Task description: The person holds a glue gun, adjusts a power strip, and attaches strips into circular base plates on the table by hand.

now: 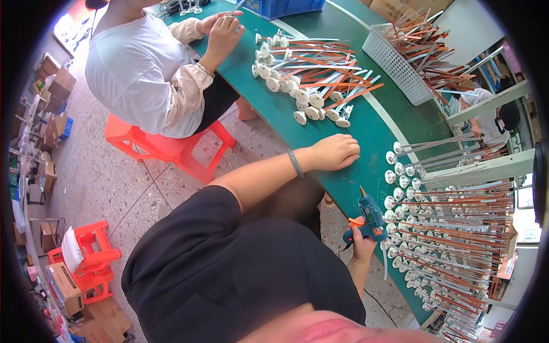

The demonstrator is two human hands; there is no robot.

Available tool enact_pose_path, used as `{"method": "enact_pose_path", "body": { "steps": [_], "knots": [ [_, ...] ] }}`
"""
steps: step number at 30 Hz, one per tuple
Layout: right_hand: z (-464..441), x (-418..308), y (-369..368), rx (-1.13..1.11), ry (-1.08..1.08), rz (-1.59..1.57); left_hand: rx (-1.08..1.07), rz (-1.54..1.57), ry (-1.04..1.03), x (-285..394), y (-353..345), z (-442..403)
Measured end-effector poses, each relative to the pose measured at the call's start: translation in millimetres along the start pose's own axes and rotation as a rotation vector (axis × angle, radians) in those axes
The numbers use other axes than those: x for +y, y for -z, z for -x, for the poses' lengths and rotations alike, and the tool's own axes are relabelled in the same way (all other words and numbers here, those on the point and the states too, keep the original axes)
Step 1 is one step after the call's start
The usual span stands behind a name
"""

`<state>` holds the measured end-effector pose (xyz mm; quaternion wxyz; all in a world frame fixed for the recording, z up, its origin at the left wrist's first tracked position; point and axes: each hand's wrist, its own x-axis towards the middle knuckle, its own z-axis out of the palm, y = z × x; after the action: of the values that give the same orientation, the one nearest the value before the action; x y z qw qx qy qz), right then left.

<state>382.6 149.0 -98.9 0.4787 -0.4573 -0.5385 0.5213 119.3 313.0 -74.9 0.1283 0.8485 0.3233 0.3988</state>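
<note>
At the left I am seeing a co-worker (pixel 134 68) sitting on a red stool (pixel 171 153), bringing both hands (pixel 224 40) together over the green table (pixel 374 128). Nearby, a loose pile of strips (pixel 315 100) is lying with its white bases turned toward the seats, probably for easy reach. The left hand (pixel 334 153) is resting near the edge, arm stretching forward, fingers curling loosely; I am not able to tell whether anything is under them. The right hand (pixel 362 247) is grasping the blue glue gun (pixel 373 220) by its handle, forearm angling up beside the edge, nozzle pointing away from the body, perhaps for safety. Beyond, a white basket (pixel 400 71) is containing more strips, while rows of based strips (pixel 440 231) are lining the right side, seemingly keeping the bases accessible
</note>
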Motion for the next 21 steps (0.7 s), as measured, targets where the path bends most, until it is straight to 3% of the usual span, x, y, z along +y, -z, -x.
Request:
{"method": "enact_pose_path", "body": {
  "steps": [21],
  "knots": [
    [0.3,-3.6,-2.6,0.002,0.016,0.026,0.023,0.006,0.000,-0.5,0.0,0.0]
  ]
}}
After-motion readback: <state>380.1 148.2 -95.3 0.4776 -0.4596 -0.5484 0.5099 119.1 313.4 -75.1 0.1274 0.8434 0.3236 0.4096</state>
